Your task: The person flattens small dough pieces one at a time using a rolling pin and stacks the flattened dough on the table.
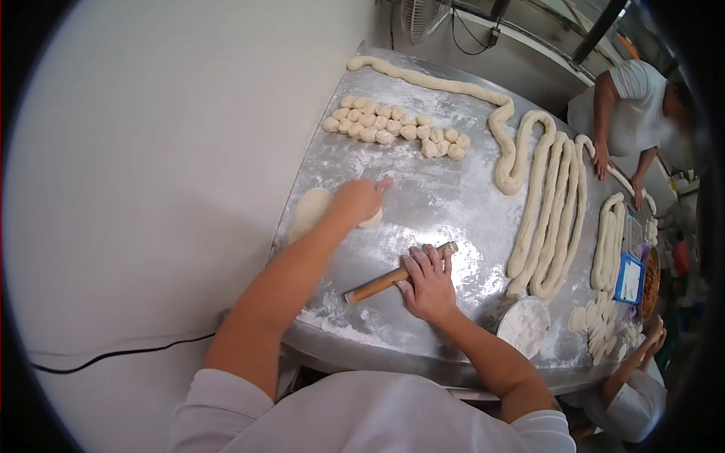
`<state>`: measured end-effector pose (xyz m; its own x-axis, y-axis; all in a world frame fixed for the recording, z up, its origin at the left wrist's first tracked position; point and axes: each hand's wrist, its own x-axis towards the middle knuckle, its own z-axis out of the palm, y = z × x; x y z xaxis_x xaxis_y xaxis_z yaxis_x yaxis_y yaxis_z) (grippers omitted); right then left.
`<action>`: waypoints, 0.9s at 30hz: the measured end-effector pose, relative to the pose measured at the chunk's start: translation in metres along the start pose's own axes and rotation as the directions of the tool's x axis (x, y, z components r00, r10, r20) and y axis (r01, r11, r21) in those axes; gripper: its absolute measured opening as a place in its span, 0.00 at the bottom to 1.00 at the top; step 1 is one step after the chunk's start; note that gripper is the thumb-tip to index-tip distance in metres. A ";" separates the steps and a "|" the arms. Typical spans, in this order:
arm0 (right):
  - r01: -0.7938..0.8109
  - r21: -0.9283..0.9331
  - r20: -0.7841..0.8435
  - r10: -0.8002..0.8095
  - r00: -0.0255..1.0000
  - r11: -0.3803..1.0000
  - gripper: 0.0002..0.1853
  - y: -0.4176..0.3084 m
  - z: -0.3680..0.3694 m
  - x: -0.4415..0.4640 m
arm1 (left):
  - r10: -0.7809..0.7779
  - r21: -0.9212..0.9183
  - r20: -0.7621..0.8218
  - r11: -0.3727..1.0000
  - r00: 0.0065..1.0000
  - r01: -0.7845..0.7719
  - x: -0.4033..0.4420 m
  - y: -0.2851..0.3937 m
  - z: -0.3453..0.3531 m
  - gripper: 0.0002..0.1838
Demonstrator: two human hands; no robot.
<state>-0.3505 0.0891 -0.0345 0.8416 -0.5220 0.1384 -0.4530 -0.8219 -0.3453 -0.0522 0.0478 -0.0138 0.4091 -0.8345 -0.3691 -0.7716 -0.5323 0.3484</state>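
Observation:
My right hand lies over a short wooden rolling pin, its fingers across the pin and the thumb at the near side. The pin rests at a slant on the floured metal table. My left hand is farther away and to the left, above the table. A flattened round of dough lies just left of it, partly covered by my forearm. Under the left hand, the edge of another pale dough piece shows. The left fingers are blurred and partly hidden, so their hold is unclear.
Beyond my hands sit rows of small dough balls. Long dough ropes run across the right side. A bowl of flour stands near the front edge. Farther right are flat dough pieces, a blue container and two co-workers.

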 end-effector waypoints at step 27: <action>0.010 -0.055 0.032 -0.008 0.999 0.998 0.30 -0.001 0.010 0.016 | 0.121 -0.427 0.157 0.903 0.980 -0.043 -0.064 -0.082 0.016 0.15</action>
<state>-0.3335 0.0839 -0.0415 0.8542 -0.5080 0.1111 -0.4604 -0.8381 -0.2927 -0.0228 0.1476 -0.0325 0.2315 -0.8601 -0.4547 -0.5065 -0.5056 0.6985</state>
